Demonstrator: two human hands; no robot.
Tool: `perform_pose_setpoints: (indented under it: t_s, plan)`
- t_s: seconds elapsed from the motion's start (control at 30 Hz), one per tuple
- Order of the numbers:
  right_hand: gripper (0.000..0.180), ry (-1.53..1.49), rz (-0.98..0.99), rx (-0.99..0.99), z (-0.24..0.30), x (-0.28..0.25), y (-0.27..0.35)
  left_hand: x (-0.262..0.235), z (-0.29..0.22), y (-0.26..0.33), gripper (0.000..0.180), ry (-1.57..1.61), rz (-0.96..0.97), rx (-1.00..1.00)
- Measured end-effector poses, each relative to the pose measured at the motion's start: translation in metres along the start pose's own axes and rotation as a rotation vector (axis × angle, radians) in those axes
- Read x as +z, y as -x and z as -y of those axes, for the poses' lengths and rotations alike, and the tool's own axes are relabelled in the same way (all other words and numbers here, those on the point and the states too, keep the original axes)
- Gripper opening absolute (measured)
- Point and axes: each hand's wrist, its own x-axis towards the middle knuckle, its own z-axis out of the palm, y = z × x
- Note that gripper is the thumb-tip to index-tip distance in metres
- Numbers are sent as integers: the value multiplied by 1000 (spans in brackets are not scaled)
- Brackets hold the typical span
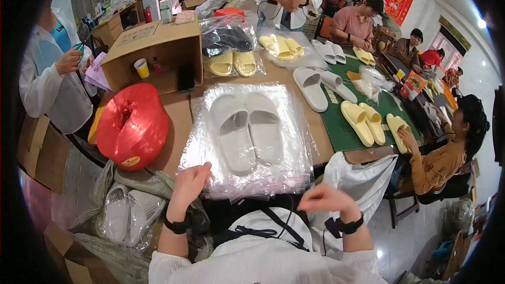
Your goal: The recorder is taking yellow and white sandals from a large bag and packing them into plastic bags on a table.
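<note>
A pair of light grey slide slippers [267, 139] lies side by side on a stack of clear plastic bags [300, 150] in front of me; the film's shine hides whether they are inside the top bag. At the stack's near left corner, my left hand [190, 185] is closed on the edge of a plastic bag, its thumb uppermost. Just off the near right corner hovers my right hand [327, 200], fingers loosely bent and apart, with nothing visible in them.
A big red roll of plastic twine [134, 126] and a cardboard box [152, 47] stand left. Bagged grey slippers [129, 213] rest in a sack lower left. Yellow slippers [363, 121] and grey ones [318, 89] lie rightward, on or beside a green mat [336, 139]. Several people are around.
</note>
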Motion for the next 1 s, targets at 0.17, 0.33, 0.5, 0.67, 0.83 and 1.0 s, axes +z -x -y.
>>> perform_pose_setpoints:
  t_s: [0.17,0.33,0.5,0.67,0.83,1.0]
  plan:
    - [27,-85,-714,-113,-6,-49,-25,21,-22,-1,44,-76,74,47]
    - [31,-304,-658,35,2,-59,-79,29,-9,-4,28,128,133,141]
    - [26,-91,-525,63,-32,-67,-90,16,7,-5,18,380,63,88]
    - [25,-236,-537,84,-46,-63,-78,13,17,-5,17,390,82,97]
    - [24,-312,-371,144,-42,-68,-57,7,-11,5,18,331,200,27]
    - [21,-244,-294,47,-44,-69,-55,11,4,3,16,328,294,55]
